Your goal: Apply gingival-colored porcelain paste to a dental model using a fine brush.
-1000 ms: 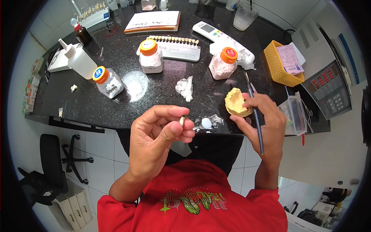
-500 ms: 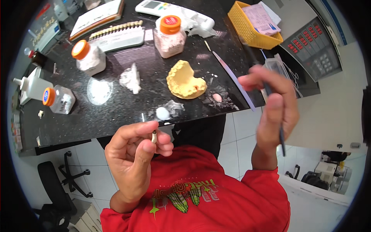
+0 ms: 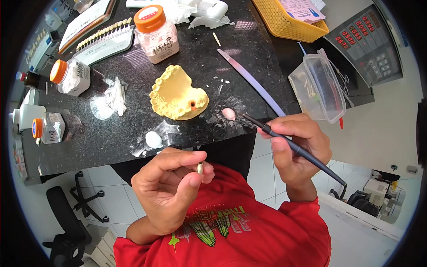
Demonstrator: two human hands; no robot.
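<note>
Landmark: the yellow dental cast (image 3: 175, 95), resting on the dark counter (image 3: 209, 66), a reddish-rimmed dark hole in its near right side. Left hand (image 3: 165, 192): fingers pinched together at thumb and index, gripping a small dark-ended tooth-shaped piece (image 3: 199, 168), off the counter on the person's side of the cast; fingers partly cover it. Right hand (image 3: 304, 153): fingers closed around a dark-handled brush (image 3: 296, 147), right of the cast. The brush tip is just beside a pink mound (image 3: 228, 114), which lies between tip and cast; contact cannot be confirmed. A white mound (image 3: 153, 139) lies near the cast, on its near side. Right of the cast lies a purple spatula (image 3: 255, 84); left, crumpled tissue (image 3: 118, 95); beyond, an orange-lidded jar (image 3: 158, 42).
</note>
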